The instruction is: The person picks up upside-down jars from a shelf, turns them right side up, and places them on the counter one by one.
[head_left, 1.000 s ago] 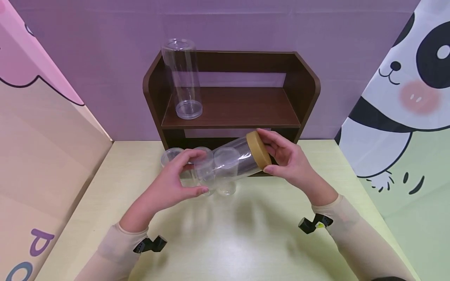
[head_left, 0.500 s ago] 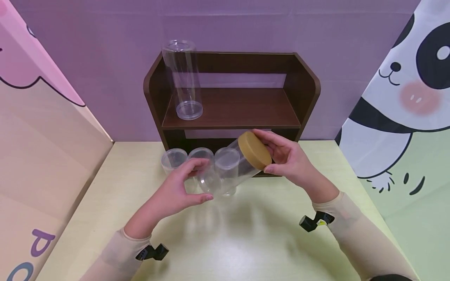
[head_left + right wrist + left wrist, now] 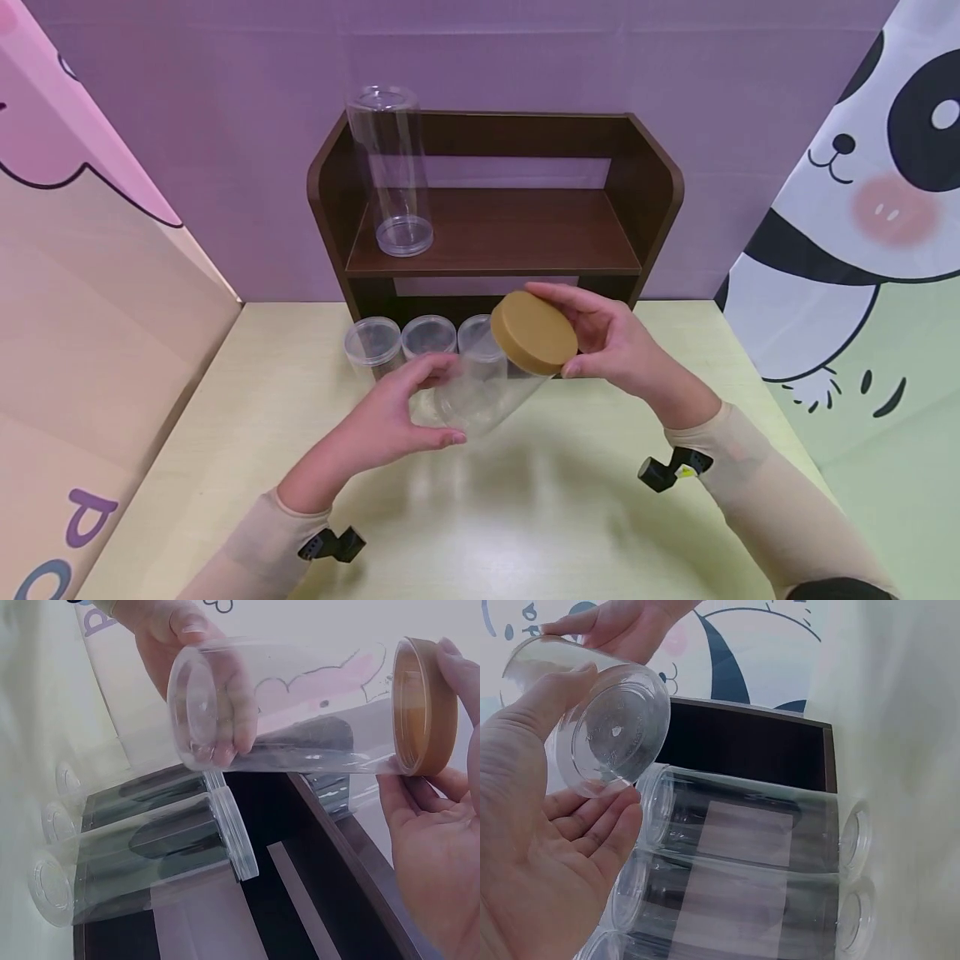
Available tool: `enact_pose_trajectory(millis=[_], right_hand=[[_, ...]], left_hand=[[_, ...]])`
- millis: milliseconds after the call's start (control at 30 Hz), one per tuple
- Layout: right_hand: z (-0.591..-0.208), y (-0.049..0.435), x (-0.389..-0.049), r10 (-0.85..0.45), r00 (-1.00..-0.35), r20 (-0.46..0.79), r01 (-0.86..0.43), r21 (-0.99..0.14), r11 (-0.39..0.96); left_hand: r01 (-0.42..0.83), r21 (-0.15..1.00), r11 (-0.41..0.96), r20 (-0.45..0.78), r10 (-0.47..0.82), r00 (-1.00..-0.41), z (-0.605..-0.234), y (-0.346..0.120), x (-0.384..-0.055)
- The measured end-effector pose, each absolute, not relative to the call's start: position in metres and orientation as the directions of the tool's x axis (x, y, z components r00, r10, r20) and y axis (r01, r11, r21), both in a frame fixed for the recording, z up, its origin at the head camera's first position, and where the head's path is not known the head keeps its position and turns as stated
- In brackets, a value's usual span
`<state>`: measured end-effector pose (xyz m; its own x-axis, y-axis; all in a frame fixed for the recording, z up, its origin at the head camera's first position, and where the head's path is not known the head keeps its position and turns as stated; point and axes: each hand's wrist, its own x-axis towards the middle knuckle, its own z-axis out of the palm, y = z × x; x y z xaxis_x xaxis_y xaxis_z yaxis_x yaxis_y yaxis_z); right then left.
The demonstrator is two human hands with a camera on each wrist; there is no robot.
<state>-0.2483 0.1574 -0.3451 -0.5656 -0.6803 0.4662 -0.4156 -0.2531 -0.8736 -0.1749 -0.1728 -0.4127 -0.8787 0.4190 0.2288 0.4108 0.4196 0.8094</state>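
Note:
A clear plastic jar with a gold lid is held tilted above the table, its lid end higher and facing partly towards me. My left hand grips its base end between thumb and fingers. At the other end, my right hand holds the lid, thumb on the near side and fingers on the far side. In the right wrist view the transparent jar shows nothing inside, and the lid sits on its mouth. The left wrist view shows the round base between thumb and fingers.
Behind the hands stands a dark brown two-level shelf. A tall clear jar stands upright on its upper board at the left. Three clear lidded jars, among them the leftmost jar, stand in a row on the pale table before the shelf.
The held jar has turned: its lid has swung left and towards me, and its base has come lower and nearer. My left hand has shifted slightly right and down; the right hand barely moved.

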Motion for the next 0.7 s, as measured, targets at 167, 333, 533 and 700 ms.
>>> enact_pose_trajectory(millis=[167, 333, 533, 700], right_hand=[[-0.344, 0.152, -0.247, -0.711, -0.542, 0.448, -0.4, -0.882, -0.25], [-0.345, 0.146, -0.248, -0.734, -0.517, 0.441, -0.406, -0.881, -0.243], [-0.345, 0.141, -0.247, -0.744, -0.518, 0.423, -0.418, -0.884, -0.212], [-0.344, 0.137, -0.246, -0.749, -0.525, 0.404, -0.418, -0.889, -0.186]], left_hand=[[0.412, 0.815, 0.408, 0.218, 0.442, -0.87, -0.417, -0.168, -0.176], [0.414, 0.811, 0.414, 0.204, 0.463, -0.863, -0.422, -0.162, -0.177], [0.434, 0.795, 0.423, 0.21, 0.479, -0.852, -0.425, -0.154, -0.179], [0.434, 0.794, 0.425, 0.204, 0.487, -0.85, -0.426, -0.149, -0.182]])
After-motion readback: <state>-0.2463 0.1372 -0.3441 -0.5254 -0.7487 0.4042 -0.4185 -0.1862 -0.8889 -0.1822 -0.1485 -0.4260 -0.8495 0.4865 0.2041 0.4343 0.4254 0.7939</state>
